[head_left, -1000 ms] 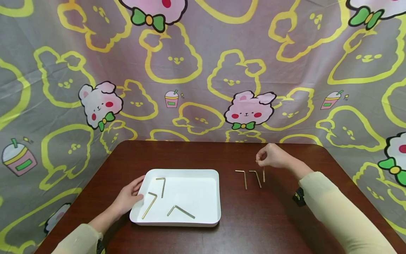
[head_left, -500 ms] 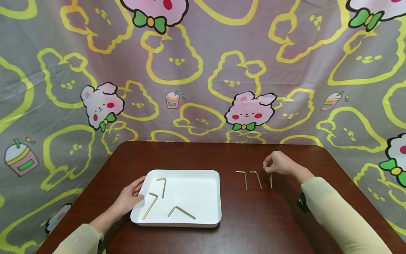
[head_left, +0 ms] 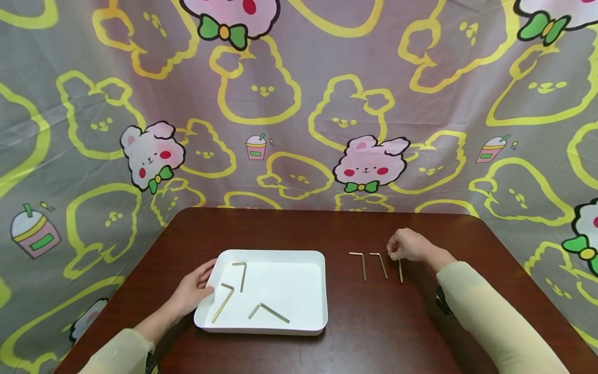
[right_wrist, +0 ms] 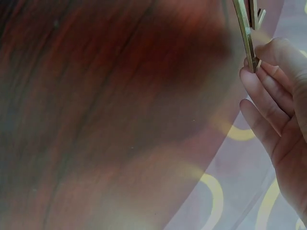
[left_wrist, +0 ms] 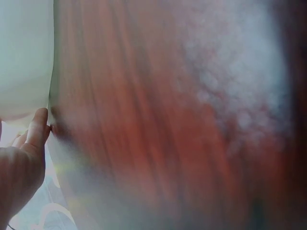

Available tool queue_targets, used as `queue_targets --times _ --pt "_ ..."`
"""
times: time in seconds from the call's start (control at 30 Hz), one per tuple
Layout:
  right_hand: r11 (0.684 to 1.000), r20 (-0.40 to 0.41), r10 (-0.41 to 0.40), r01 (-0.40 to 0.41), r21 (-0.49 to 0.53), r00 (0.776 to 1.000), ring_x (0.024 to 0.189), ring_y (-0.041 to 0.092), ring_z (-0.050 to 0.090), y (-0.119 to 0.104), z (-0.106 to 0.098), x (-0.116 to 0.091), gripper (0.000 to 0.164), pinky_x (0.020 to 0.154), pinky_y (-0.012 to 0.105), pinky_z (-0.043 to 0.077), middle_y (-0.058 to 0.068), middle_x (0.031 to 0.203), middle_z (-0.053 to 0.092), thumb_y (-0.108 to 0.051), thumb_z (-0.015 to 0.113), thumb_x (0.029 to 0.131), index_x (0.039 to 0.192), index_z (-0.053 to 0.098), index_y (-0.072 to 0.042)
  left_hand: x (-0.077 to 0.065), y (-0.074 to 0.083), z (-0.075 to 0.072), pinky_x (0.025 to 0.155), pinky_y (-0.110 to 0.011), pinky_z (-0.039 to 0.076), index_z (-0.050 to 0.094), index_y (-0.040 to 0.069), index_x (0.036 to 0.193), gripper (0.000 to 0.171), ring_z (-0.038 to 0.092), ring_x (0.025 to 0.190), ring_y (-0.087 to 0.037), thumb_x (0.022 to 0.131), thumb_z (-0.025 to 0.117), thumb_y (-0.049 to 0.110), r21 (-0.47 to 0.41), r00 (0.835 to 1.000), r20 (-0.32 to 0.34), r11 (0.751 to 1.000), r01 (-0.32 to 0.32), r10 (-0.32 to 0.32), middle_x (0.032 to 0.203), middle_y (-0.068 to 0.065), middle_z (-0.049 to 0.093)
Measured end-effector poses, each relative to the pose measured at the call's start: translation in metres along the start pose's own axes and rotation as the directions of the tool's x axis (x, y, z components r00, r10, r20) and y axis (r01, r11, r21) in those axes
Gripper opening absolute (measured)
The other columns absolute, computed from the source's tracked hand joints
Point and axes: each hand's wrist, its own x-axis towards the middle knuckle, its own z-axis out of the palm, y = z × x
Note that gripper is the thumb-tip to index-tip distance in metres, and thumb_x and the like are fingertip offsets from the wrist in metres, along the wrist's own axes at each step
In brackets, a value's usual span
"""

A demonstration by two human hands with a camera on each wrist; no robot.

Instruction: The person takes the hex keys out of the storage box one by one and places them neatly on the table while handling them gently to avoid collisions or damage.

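In the head view, my right hand (head_left: 410, 246) pinches a brass-coloured hex key (head_left: 400, 272) by its short end, low over the table. The right wrist view shows thumb and fingertips at the bend of this hex key (right_wrist: 244, 36). Two similar hex keys, one (head_left: 364, 268) and another (head_left: 382, 266), lie side by side just left of it. My left hand (head_left: 188, 292) grips the left rim of a white tray (head_left: 299, 285), thumb over the edge and fingers outside. Inside the tray lie three more hex keys: one upper left (head_left: 243, 279), one lower left (head_left: 222, 304), one lower middle (head_left: 274, 312).
The dark brown wooden table (head_left: 374, 332) carries the tray left of centre and the row of hex keys at right. A patterned cloth (head_left: 299, 114) with cartoon rabbits hangs behind the table and along both sides.
My right hand has moved right and down toward the table with the pinched hex key, now spaced beside the other two. My left hand and the tray stay in place.
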Motion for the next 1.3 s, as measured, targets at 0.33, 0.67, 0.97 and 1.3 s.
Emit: queue_targets --times 0.33,0.67,0.97,1.3 --pt "1.000 -0.037 0.002 -0.002 0.005 0.999 0.053 0.005 0.042 0.011 0.007 -0.004 0.022 0.051 0.023 0.035 -0.012 0.058 0.049 -0.002 0.071 0.077 0.063 0.062 -0.017 0.000 0.001 0.001 0.099 -0.049 0.042 0.031 -0.005 0.148 0.065 0.045 0.128 -0.042 0.088 0.055 -0.012 0.012 1.000 -0.005 1.000 0.008 -0.008 0.141 -0.032 0.041" --pt "1.000 -0.077 0.020 -0.020 0.009 0.997 0.060 0.006 0.048 0.017 0.015 -0.005 0.017 0.054 0.025 0.041 -0.010 0.070 0.058 -0.005 0.074 0.079 0.069 0.067 -0.017 -0.001 0.002 0.002 0.097 -0.048 0.044 0.032 -0.004 0.148 0.065 0.047 0.126 -0.043 0.089 0.057 -0.010 0.016 1.000 -0.014 1.000 0.016 -0.015 0.141 -0.032 0.041" --pt "1.000 -0.075 0.029 -0.029 0.012 0.997 0.064 0.008 0.050 0.014 0.014 -0.005 0.013 0.056 0.027 0.043 -0.008 0.074 0.060 -0.005 0.074 0.080 0.072 0.069 -0.015 -0.001 0.001 0.002 0.097 -0.047 0.045 0.031 -0.005 0.148 0.065 0.046 0.126 -0.043 0.088 0.056 -0.011 0.002 1.000 -0.015 1.000 0.014 -0.014 0.141 -0.032 0.041" --pt "0.996 -0.086 0.081 -0.077 0.039 0.993 0.062 0.010 0.050 0.014 0.014 -0.006 0.010 0.056 0.028 0.044 -0.009 0.073 0.062 -0.008 0.074 0.081 0.076 0.071 -0.015 0.000 -0.001 0.002 0.099 -0.046 0.043 0.031 -0.002 0.149 0.065 0.046 0.128 -0.041 0.089 0.056 -0.011 0.001 0.999 -0.020 1.000 0.029 -0.029 0.142 -0.030 0.041"
